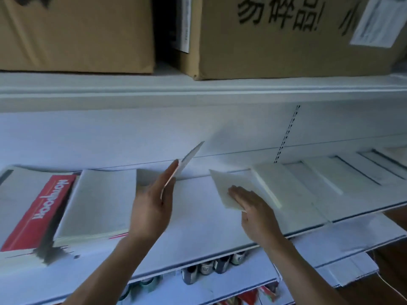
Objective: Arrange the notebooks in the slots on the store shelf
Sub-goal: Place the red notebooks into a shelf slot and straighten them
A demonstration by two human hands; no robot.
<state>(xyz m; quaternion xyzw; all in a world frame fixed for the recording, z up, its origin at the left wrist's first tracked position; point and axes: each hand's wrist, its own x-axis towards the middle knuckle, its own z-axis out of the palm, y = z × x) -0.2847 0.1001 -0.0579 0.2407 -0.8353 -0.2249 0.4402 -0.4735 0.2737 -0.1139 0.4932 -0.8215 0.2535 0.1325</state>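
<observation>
Head view: the left hand (152, 205) pinched a thin notebook (190, 158) by its lower edge. The fingers (172, 169) lay nearly straight along one face, and the thumb was mostly hidden behind it. The thin notebook stood edge-on, clear of the shelf (198, 223), with its free end tilted toward 1 o'clock from the hand.

The right hand (256, 211) lay spread with its fingers straight, pressing down on a flat notebook (226, 186) and gripping nothing. That notebook sat askew on the shelf. One corner pointed toward 10 o'clock, and its right side touched or overlapped a row of notebooks (286, 188) running off toward 2 o'clock. Most of it lay at 11 o'clock from the palm, under the fingertips.

At 9 o'clock from the left hand sat a pale stack (97, 201), and beyond it a red book (39, 212). Boxes (286, 40) filled the tier above.

Both notebooks looked light and slim, probably stiff enough to hold flat yet easy to bend. Their covers looked smooth, so they would likely slide on the shelf. A grip along an edge or spine, thumb opposite the fingers, seemed best for squaring the skewed one into its slot.
</observation>
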